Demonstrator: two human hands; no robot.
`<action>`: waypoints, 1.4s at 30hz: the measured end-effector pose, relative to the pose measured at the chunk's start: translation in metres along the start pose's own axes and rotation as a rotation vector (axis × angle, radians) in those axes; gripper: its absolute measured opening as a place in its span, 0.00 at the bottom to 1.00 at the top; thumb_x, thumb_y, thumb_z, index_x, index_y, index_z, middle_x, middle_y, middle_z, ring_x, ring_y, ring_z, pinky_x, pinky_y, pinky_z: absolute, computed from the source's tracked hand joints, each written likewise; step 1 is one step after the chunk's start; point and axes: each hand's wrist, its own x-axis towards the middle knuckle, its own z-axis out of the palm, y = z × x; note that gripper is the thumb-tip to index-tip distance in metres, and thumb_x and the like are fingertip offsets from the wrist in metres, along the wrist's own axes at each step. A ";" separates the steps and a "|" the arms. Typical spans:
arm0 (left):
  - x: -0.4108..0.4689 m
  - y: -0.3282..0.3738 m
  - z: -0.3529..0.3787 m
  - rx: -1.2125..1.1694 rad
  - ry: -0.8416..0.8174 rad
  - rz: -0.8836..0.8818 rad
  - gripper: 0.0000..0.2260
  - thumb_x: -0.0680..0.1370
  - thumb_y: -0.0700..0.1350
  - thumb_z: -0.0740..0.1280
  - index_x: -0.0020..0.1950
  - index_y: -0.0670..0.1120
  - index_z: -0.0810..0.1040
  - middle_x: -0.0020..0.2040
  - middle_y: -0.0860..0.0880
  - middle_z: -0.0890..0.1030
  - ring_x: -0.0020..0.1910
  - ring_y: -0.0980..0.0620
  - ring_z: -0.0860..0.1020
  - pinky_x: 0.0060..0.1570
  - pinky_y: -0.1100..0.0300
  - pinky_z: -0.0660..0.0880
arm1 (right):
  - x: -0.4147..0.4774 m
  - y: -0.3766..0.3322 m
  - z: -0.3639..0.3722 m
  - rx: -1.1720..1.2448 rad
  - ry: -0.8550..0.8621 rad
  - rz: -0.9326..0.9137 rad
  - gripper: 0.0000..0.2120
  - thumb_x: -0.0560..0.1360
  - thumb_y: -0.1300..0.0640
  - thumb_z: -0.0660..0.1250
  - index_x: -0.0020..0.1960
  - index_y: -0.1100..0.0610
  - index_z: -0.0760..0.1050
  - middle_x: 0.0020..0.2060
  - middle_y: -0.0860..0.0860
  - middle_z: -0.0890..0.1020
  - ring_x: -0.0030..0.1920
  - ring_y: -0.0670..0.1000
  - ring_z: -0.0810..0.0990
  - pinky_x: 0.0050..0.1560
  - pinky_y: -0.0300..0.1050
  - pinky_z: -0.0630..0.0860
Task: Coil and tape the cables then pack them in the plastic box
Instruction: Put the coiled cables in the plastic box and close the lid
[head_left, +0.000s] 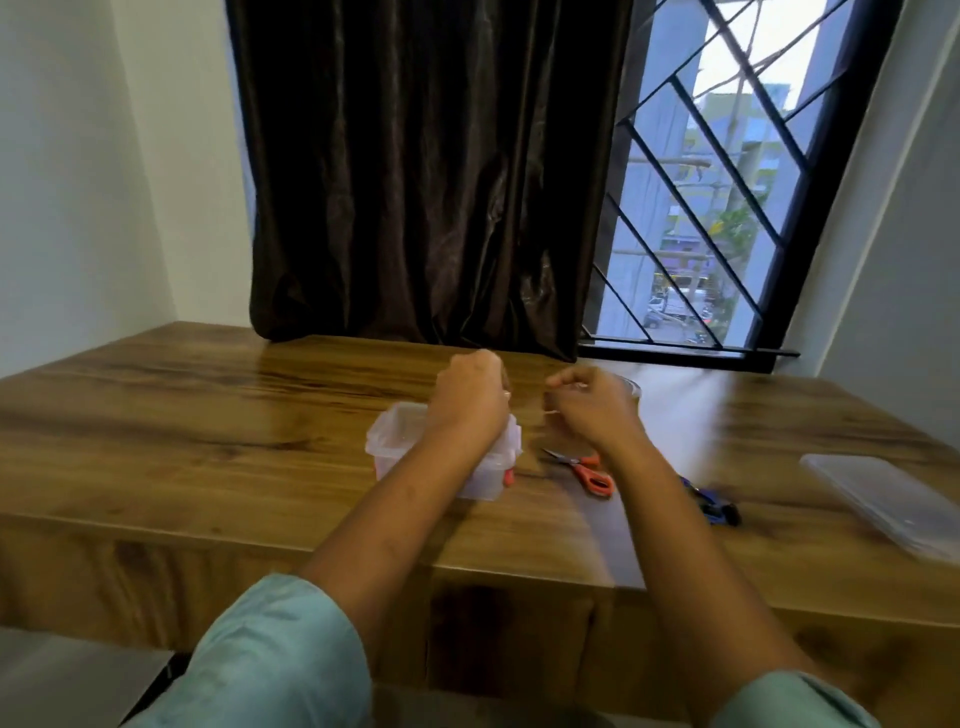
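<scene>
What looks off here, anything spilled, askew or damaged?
Nothing spilled or damaged. The lid lies far right on the table, well apart from the plastic box. A blue-black cable lies outside the box, right of the scissors; blur hides whether it is coiled.

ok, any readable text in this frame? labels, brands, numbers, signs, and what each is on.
No readable text anywhere in the head view.
plastic box: clear, no label showing.
lid: blurred, no marking seen.
scissors: no brand legible.
dark blue object by the right forearm: blurred, unreadable.
street outside the window: any signs too small to read.
</scene>
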 end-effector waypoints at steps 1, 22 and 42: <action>-0.001 0.014 0.007 -0.070 -0.023 0.015 0.04 0.75 0.42 0.69 0.47 0.46 0.83 0.50 0.44 0.83 0.52 0.46 0.79 0.50 0.55 0.76 | 0.001 0.011 -0.017 0.015 0.060 0.027 0.09 0.71 0.63 0.67 0.37 0.50 0.75 0.39 0.54 0.83 0.38 0.53 0.82 0.43 0.45 0.81; -0.020 0.118 0.151 0.175 -0.382 0.130 0.09 0.76 0.39 0.66 0.55 0.43 0.80 0.54 0.43 0.80 0.51 0.45 0.79 0.46 0.55 0.77 | -0.014 0.113 -0.128 -0.424 0.044 0.358 0.08 0.72 0.57 0.71 0.44 0.62 0.81 0.41 0.58 0.83 0.44 0.56 0.82 0.45 0.49 0.79; 0.019 0.023 -0.022 -0.097 -0.058 -0.032 0.06 0.71 0.46 0.73 0.35 0.51 0.78 0.37 0.52 0.81 0.42 0.52 0.80 0.41 0.59 0.73 | 0.014 -0.004 -0.038 0.052 -0.075 -0.086 0.10 0.72 0.63 0.70 0.33 0.54 0.79 0.29 0.49 0.80 0.33 0.47 0.79 0.36 0.41 0.76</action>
